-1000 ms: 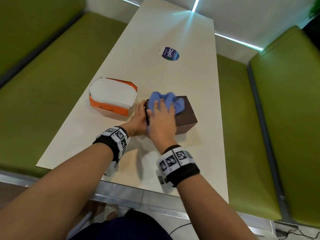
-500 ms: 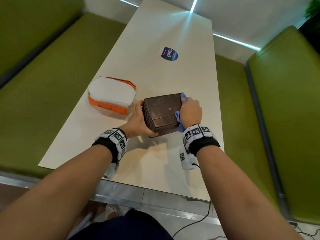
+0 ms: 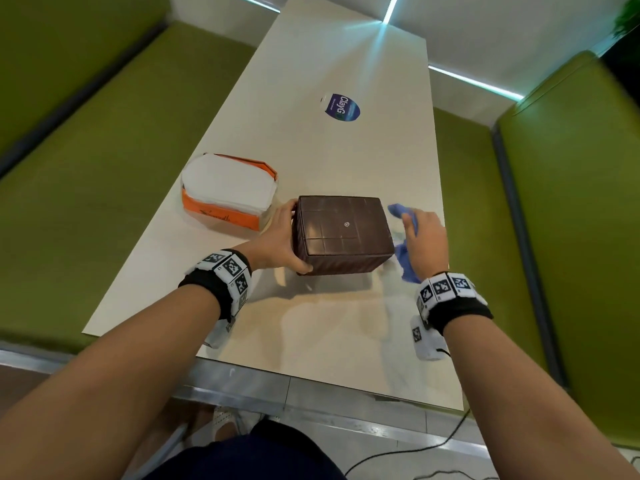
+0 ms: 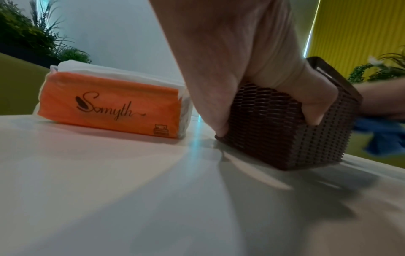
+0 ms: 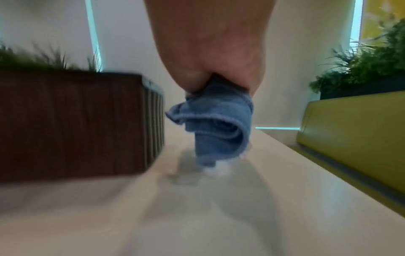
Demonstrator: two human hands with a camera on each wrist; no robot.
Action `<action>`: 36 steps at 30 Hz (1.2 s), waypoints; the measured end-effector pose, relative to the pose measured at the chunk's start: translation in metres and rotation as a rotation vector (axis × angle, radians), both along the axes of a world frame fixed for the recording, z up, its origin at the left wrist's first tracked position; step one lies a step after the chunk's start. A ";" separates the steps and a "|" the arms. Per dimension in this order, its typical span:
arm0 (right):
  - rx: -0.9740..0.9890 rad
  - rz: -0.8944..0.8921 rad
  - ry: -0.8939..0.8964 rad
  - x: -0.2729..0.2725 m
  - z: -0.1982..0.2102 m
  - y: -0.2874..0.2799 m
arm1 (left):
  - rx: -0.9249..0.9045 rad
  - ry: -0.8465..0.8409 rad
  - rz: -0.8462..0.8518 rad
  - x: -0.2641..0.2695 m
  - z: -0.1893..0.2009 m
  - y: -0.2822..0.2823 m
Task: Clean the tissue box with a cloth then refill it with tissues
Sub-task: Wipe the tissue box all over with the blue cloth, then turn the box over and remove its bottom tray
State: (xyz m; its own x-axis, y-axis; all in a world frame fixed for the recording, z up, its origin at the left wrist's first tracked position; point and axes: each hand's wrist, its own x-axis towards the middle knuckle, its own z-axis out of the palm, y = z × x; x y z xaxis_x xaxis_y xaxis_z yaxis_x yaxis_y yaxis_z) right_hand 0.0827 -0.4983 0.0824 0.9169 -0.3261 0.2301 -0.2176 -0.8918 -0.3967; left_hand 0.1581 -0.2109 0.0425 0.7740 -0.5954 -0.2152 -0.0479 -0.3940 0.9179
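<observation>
**Box steadied, cloth just off its side**

Our left hand (image 3: 277,242) grips the brown woven tissue box (image 3: 343,232), thumb on the near face and fingers (image 4: 315,104) curled over its end. We judge this hold is meant to stop the box from sliding while it is wiped. The box lies with a flat panel facing up, and one bottom edge seems slightly raised off the worktop (image 3: 332,327).

Our right hand (image 3: 427,242) is closed around the bunched blue cloth (image 5: 219,124), just beside the box's right side but apart from it; a tail of cloth hangs down.

The orange pack of tissues (image 3: 227,195) sits just left of the box, unused so far. The pale, glossy worktop carries a round blue sticker (image 3: 341,107) farther off, with green benches (image 3: 86,140) on both sides and plants behind.
</observation>
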 end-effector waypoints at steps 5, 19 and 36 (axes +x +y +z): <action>-0.267 0.199 0.569 -0.024 -0.061 -0.008 | 0.013 0.060 -0.059 0.007 0.005 0.001; -0.071 0.403 0.549 0.011 0.057 0.046 | 0.071 0.030 -0.132 0.026 0.028 -0.001; -0.259 0.366 0.415 0.011 0.052 0.057 | 0.133 -0.002 -0.164 0.029 0.040 -0.004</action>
State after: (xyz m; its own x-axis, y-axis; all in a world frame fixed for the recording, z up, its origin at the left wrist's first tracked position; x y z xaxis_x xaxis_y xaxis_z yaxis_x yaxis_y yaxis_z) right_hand 0.0938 -0.4415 0.1345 0.9890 0.0459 -0.1404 0.0312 -0.9940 -0.1050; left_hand 0.1874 -0.2147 0.0822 0.6698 -0.6797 -0.2988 -0.1234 -0.4987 0.8580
